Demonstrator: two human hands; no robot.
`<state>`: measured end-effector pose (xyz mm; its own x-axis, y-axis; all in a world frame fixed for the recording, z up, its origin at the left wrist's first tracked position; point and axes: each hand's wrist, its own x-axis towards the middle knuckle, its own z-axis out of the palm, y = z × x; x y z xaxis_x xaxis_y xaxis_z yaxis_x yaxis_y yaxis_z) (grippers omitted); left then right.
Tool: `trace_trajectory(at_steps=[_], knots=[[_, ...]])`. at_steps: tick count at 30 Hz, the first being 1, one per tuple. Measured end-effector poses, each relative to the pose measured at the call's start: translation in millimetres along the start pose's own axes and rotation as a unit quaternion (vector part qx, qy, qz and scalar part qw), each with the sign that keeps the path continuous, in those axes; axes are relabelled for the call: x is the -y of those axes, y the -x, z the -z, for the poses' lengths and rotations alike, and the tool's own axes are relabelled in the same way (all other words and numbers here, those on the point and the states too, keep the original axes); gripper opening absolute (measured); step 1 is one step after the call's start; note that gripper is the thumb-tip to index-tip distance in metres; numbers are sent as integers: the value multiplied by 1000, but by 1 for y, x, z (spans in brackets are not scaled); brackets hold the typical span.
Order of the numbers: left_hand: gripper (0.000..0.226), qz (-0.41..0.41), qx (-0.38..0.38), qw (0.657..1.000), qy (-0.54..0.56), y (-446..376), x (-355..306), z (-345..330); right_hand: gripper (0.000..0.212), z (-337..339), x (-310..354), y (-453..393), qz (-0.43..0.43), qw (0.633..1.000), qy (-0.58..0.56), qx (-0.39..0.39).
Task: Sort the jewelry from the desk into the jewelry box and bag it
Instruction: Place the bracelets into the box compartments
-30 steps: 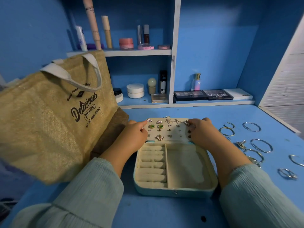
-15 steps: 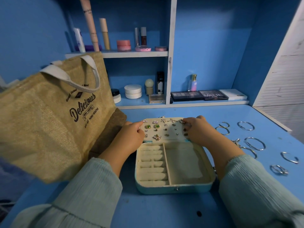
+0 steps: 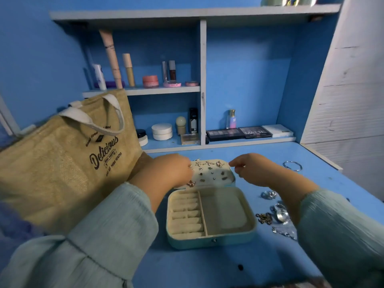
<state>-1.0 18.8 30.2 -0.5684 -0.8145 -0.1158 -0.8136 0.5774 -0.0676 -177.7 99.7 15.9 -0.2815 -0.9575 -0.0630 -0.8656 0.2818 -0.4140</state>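
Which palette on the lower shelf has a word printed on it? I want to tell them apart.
The middle palette, printed MATTE. The dark palette to its left shows only shadow pans; the white case to its right looks plain.

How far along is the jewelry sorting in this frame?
Early stage. Earrings already sit pinned on the open jewelry box lid panel. The left hand works at that panel; the right hand pinches something tiny. The ring rolls and tray look empty, bangles and rings remain on the desk, and the bag awaits the box.
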Motion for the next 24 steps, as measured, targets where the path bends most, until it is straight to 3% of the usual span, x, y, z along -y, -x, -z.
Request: trace_trajectory(at_steps=[3,9,13,24], knots=[[35,-68,-31,996,54,-3,-23,10,25,19,-12,11,-1,1000,6,10],[33,-160,4,987,29,-24,-77,16,22,48,-52,32,-32,995,98,16],[33,-180,30,983,10,-49,-105,9,23,63,-88,43,-70,988,137,27],[33,-207,2,978,13,-107,-167,1,24,78,-168,57,-146,966,203,64]])
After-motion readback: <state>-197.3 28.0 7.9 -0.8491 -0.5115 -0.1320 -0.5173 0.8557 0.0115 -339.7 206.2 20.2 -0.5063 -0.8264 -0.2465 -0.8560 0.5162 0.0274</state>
